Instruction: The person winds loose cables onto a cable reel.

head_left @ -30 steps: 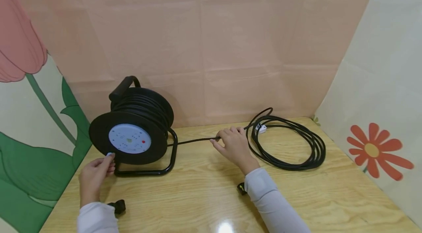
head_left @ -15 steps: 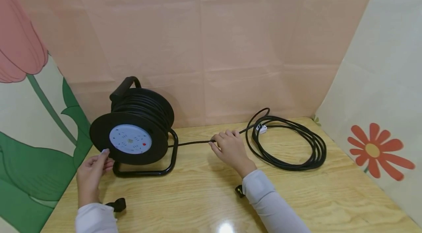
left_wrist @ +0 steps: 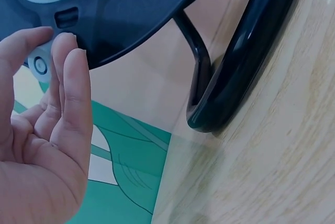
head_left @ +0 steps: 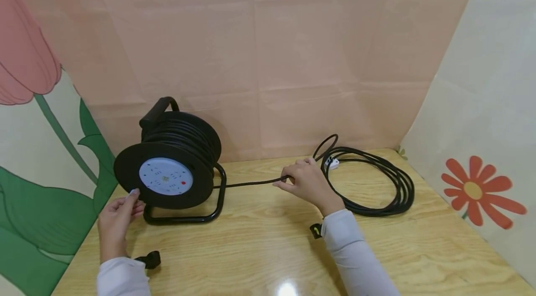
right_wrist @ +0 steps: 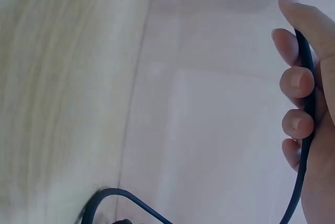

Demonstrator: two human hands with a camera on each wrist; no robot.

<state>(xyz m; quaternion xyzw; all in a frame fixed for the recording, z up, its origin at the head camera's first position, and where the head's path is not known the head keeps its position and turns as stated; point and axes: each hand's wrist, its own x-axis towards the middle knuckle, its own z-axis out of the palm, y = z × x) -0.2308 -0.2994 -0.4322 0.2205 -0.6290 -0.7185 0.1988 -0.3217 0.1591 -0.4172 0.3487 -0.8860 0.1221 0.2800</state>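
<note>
A black cable reel (head_left: 125,170) stands at the left of the table, its pale socket disc (head_left: 161,163) facing me. At the reel's lower-left rim, my left hand (head_left: 115,221) pinches a small pale round knob (left_wrist: 40,66) between thumb and fingers. Black cable (head_left: 251,184) runs from the reel's lower side rightward to my right hand (head_left: 310,182). In the right wrist view, the fingers curl round that cable (right_wrist: 296,192) against the palm. Beyond the right hand, the cable continues into a loose coil (head_left: 404,193) lying on the table.
The reel rests on a black tubular frame (head_left: 184,219) with a carrying handle (head_left: 155,113) on top. A white plug (head_left: 332,163) lies inside the coil. Dark straps (head_left: 150,259) hang at both wrists. A pink backdrop (head_left: 293,54) rises behind the wooden table (head_left: 234,254).
My right hand has moved to the right along the cable, nearer the coil. The cable's upper loop there has shifted left. My left hand has edged slightly up and left with the knob.
</note>
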